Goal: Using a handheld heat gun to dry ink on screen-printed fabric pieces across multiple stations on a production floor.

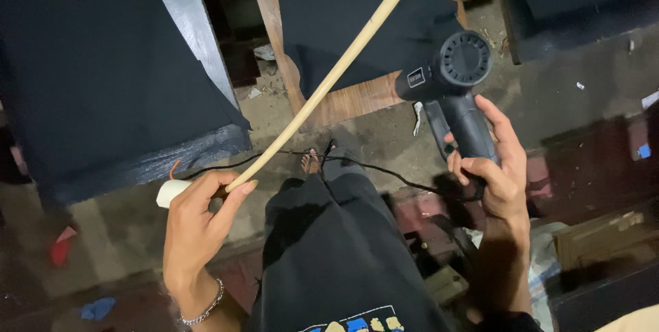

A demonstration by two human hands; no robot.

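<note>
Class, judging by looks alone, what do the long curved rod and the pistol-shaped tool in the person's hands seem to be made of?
Rod: probably rattan or cane; pale tan, smooth, matte, bending in an even arc from the left hand.
Tool: likely moulded plastic; dark, dull grey body with a round vented back, gripped by the right hand.

Smooth pale cane rod, matt black plastic heat gun, rough concrete floor.

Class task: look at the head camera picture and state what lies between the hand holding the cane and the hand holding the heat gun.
In the head view, the person's dark-clothed leg and a black cord lie between the left hand and right hand.
</note>
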